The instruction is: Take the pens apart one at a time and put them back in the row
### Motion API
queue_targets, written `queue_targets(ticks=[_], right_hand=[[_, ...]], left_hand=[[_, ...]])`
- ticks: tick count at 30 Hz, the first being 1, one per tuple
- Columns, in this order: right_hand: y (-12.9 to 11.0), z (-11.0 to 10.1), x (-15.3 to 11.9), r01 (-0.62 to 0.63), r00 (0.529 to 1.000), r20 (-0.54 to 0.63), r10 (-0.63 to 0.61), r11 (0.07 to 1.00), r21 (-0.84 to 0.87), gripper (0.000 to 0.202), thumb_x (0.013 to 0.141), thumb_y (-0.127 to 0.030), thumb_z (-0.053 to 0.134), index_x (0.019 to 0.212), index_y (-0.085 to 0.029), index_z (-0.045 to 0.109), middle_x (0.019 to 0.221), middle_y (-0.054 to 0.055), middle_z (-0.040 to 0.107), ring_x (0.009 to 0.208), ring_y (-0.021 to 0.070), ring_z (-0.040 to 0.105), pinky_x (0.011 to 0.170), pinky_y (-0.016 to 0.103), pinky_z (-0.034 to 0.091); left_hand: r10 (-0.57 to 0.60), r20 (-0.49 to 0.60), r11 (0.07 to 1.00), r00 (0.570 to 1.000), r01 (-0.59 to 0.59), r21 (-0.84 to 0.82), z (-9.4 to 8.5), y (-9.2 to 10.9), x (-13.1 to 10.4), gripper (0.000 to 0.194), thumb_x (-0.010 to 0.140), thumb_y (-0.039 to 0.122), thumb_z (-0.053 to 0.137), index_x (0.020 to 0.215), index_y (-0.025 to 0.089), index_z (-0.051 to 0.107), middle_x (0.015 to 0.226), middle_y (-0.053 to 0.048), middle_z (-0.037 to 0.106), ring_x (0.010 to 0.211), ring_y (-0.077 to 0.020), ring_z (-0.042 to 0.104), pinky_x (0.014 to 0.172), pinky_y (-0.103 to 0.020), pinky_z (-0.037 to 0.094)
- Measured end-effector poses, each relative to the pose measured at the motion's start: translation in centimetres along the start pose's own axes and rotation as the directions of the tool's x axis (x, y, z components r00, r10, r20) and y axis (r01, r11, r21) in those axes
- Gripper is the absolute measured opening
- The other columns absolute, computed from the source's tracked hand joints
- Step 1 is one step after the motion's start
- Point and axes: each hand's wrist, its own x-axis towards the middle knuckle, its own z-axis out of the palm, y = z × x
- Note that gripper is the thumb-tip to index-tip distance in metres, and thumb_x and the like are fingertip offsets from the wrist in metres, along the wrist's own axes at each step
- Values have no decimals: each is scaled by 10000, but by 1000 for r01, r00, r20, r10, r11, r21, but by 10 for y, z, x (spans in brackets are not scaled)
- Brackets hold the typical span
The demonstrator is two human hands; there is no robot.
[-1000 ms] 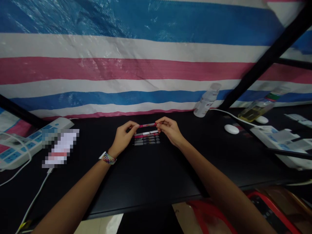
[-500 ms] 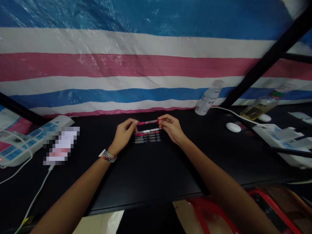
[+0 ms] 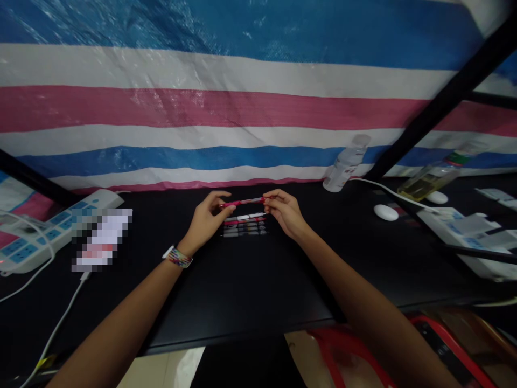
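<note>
A red pen [image 3: 251, 201] lies crosswise between my two hands, just beyond a row of several pens on the black desk. My right hand [image 3: 284, 211] pinches its right end between thumb and fingers. At its left end is my left hand [image 3: 210, 215], thumb and index finger parted around the tip, the thumb at the pen's near side. Nearest to the held pen in the row is a white and red pen [image 3: 245, 217]; darker, clear-barrelled pens [image 3: 245, 229] lie parallel on the near side of it.
A phone [image 3: 100, 240] and a power strip [image 3: 60, 229] are at the left. To the right stand a clear bottle [image 3: 346, 164] and a bottle of yellow liquid [image 3: 434, 178], with a white oval object [image 3: 386, 212] and another power strip [image 3: 464, 237]. A striped sheet [image 3: 242, 108] hangs behind.
My left thumb and index finger have spread apart at the red pen's left end. My right hand keeps its pinch, nearly unmoved.
</note>
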Motion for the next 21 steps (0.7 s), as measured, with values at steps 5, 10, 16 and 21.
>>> queue_targets(ticks=[5, 10, 16, 21], right_hand=[[0, 2, 0, -12, 1000, 17, 12, 1000, -1, 199, 706, -294, 865, 874, -230, 780, 769, -14, 674, 702, 147, 592, 710, 341, 509], [-1, 1, 0, -3, 1000, -19, 3, 1000, 27, 184, 698, -272, 857, 863, -228, 788, 769, -12, 679, 703, 142, 593, 726, 345, 508], [-1, 0, 1, 0, 1000, -31, 1, 999, 38, 171, 685, -259, 856, 843, -236, 793, 750, -8, 672, 695, 148, 580, 720, 354, 498], [-1, -1, 2, -2, 999, -44, 4, 999, 36, 161, 690, -255, 841, 841, -239, 786, 755, 2, 667, 700, 156, 568, 713, 359, 492]], left_hand=[[-57, -15, 997, 998, 58, 55, -2, -1, 1, 545, 1068, 521, 619, 621, 209, 603, 515, 17, 533, 502, -128, 519, 544, -271, 419], [-51, -2, 993, 999, 51, -105, -1, 0, 4, 289, 922, 479, 810, 988, 208, 734, 757, 0, 712, 685, -158, 673, 675, -276, 532], [-69, -15, 997, 997, 68, -41, 0, -1, 4, 381, 1023, 502, 672, 805, 196, 731, 599, 2, 628, 581, -138, 592, 616, -266, 480], [-32, -43, 998, 999, 30, -64, -2, 0, 6, 308, 958, 431, 765, 765, 203, 688, 646, 3, 657, 606, -132, 603, 622, -257, 480]])
